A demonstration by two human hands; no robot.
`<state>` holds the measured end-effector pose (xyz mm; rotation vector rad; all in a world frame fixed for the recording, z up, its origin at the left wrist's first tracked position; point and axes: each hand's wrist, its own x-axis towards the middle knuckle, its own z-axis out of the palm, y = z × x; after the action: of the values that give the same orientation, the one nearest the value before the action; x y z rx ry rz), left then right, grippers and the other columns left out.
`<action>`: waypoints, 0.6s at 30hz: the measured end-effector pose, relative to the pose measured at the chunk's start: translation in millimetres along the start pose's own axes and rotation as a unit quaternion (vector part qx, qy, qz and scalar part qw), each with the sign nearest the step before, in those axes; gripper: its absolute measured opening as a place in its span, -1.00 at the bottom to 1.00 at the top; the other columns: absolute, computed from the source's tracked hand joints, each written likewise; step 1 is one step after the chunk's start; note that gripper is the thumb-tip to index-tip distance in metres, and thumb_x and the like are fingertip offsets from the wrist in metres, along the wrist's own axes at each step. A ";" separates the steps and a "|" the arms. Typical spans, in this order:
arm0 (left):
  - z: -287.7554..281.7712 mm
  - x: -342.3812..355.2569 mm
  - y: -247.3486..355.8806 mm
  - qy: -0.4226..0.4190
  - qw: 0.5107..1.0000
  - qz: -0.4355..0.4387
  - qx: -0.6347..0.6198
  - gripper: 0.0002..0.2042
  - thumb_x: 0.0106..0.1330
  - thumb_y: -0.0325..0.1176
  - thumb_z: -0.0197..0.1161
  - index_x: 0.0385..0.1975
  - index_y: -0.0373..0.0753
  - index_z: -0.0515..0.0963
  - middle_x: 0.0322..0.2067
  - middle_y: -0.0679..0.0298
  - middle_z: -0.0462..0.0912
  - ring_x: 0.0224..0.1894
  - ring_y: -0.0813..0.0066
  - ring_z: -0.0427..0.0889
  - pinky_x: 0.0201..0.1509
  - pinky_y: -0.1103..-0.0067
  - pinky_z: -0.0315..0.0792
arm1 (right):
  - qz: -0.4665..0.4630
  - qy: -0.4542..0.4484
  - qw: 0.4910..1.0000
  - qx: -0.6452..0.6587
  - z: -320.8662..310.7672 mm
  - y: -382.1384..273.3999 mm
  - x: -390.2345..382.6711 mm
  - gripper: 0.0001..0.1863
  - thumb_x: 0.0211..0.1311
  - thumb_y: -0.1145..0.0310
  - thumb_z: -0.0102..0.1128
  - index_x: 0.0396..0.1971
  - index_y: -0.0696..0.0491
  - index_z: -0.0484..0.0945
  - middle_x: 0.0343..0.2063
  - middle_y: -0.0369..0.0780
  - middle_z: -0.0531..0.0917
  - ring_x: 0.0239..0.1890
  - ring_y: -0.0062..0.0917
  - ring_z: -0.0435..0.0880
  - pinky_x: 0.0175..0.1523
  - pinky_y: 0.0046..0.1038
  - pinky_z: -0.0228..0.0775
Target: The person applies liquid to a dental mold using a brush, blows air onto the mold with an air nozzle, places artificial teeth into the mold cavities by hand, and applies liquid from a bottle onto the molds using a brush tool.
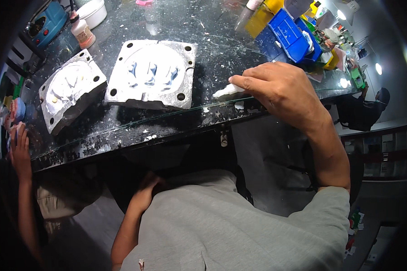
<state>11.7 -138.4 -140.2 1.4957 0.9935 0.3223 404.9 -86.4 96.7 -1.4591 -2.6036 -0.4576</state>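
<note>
My right hand (285,92) reaches over the front edge of the black table, its fingers closed on a crumpled white tissue-like piece (228,91). My left hand (148,189) is low by my waist, below the table edge. Its fingers are dark and partly hidden. Left of my right hand lies a square metal mould half (189,56) with holes at its corners. White plaster (140,61) fills its round middle, with several bluish glossy hollows in it. Farther left, a second metal mould half (70,113) sits tilted, its white plaster face carrying small yellowish spots.
A pump bottle (82,32), a white tub (93,12) and a blue machine (49,25) stand at the back left. Blue bins (288,36) with loose items stand at the back right. Another person's hand (21,147) rests at the table's left end. White scraps dot the tabletop (181,27).
</note>
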 end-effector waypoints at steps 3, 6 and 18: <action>5.1 14.2 -24.1 0.001 0.995 -0.032 -0.091 -0.60 0.50 -0.17 -0.12 -0.25 -0.32 0.64 -0.29 0.13 0.62 -0.11 0.27 0.61 0.12 0.42 0.41 | -0.002 -0.003 1.000 -0.002 -2.5 1.2 1.3 -0.71 0.22 0.41 0.36 -0.04 -0.09 0.75 -0.24 -0.33 0.78 -0.21 -0.42 0.77 -0.14 -0.39 0.60; 6.6 21.5 -35.5 -0.007 0.982 -0.060 -0.179 -0.60 0.45 -0.27 -0.19 -0.35 -0.34 0.63 -0.31 0.15 0.63 -0.11 0.29 0.60 0.11 0.45 0.41 | -0.008 -0.002 1.000 -0.005 -3.1 1.1 2.7 -0.71 0.21 0.41 0.37 -0.05 -0.08 0.75 -0.25 -0.33 0.77 -0.23 -0.43 0.77 -0.15 -0.38 0.59; 10.8 10.9 10.2 0.011 0.988 -0.053 -0.143 -0.61 0.64 -0.13 -0.03 -0.30 -0.31 0.56 -0.42 0.19 0.70 -0.29 0.41 0.67 0.03 0.49 0.44 | 0.025 -0.024 0.999 0.014 -9.2 -1.6 3.8 -0.70 0.20 0.43 0.38 -0.04 -0.06 0.74 -0.23 -0.31 0.79 -0.19 -0.39 0.78 -0.13 -0.37 0.61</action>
<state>29.8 -136.5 -137.0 1.1783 0.9942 0.3880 401.2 -87.1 106.1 -1.5407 -2.5914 -0.3840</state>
